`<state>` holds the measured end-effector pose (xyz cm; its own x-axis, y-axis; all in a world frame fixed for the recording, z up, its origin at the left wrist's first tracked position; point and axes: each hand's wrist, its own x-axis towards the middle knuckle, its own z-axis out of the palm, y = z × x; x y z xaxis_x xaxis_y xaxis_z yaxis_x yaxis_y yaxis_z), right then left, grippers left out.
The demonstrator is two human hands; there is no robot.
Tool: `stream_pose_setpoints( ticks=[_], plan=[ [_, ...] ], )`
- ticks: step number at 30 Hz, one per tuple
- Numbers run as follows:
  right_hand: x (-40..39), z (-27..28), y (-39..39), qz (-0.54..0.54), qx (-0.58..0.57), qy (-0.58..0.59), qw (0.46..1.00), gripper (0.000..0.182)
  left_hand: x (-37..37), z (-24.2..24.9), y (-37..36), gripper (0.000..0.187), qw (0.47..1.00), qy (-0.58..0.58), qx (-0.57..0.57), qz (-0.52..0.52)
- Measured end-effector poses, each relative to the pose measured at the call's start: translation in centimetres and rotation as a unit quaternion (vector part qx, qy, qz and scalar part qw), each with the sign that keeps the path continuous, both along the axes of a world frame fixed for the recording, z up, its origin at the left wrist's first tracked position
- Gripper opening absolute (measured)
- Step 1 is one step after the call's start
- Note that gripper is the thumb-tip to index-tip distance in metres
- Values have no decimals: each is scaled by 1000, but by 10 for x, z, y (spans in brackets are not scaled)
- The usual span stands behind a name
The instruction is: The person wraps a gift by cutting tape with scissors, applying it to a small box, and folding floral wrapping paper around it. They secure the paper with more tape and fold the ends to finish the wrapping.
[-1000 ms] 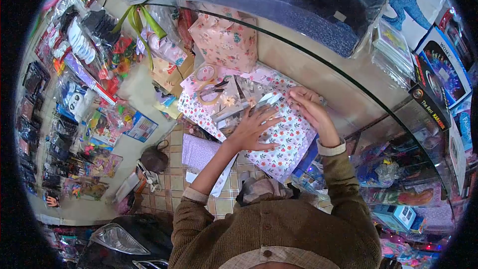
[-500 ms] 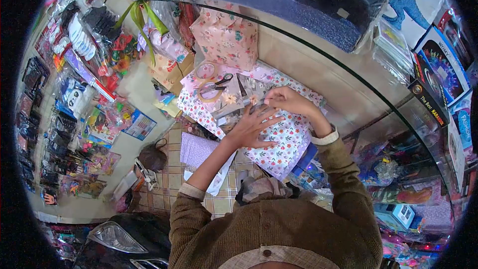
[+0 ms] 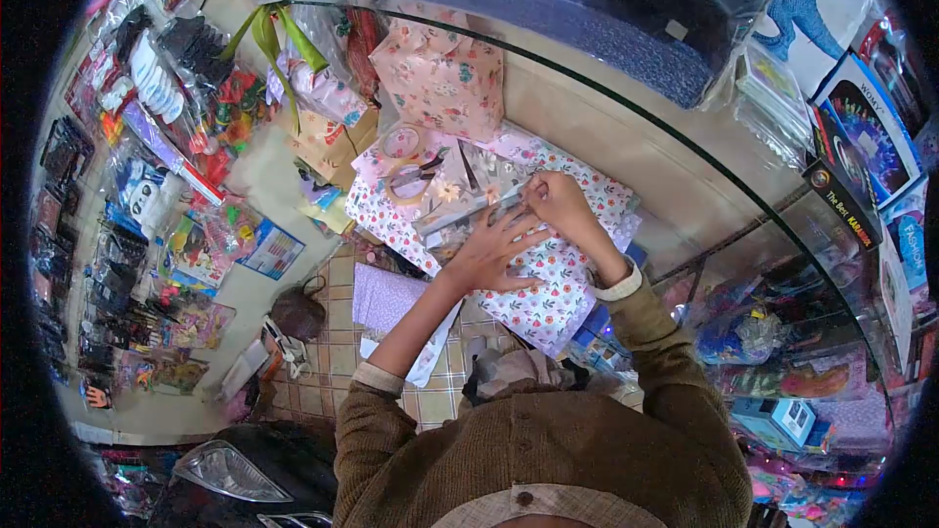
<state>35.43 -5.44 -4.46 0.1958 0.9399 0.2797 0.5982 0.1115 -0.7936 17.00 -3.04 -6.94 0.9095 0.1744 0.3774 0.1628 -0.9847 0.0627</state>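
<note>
My left hand (image 3: 499, 252) lies spread on white floral wrapping paper (image 3: 548, 288), fingertips at a shiny strip of clear plastic film (image 3: 469, 222). Closed in a pinch, my right hand (image 3: 565, 207) is at the right end of this film, and its fingers appear to grip the edge. What lies under the film and my left fingers is partly hidden. Just beyond my hands are black-handled scissors (image 3: 426, 172), a dark pointed blade (image 3: 469, 168) and two tape rolls, one pinkish (image 3: 400, 142) and one tan (image 3: 393, 192).
A pink floral gift bag (image 3: 440, 83) stands behind the paper. A curved glass edge (image 3: 626, 88) arches over the right side, with boxed toys above. Packaged goods (image 3: 161, 186) hang at left. Purple patterned paper (image 3: 386, 295) lies lower, over the tiled floor.
My right hand has drawn slightly down and right, with its fingers curled closer together. The film strip now shows more plainly between my hands. My left hand has barely moved.
</note>
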Motion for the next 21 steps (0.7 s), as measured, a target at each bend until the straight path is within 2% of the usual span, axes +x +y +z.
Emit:
stream_pose_setpoints(
  ticks=[8,11,17,21],
  plan=[
    [1,9,-4,30,4,-39,999,13,-1,3,0,80,1000,-16,-2,-10],
    [5,-2,2,-6,54,-114,992,9,-1,4,-1,80,1000,-13,-12,-8],
    [6,17,-2,-14,-62,-122,990,11,-1,7,-1,80,1000,-8,-14,-11],
    [2,25,-6,-27,-63,-177,982,12,0,8,-1,80,1000,-5,-9,-10]
  ],
)
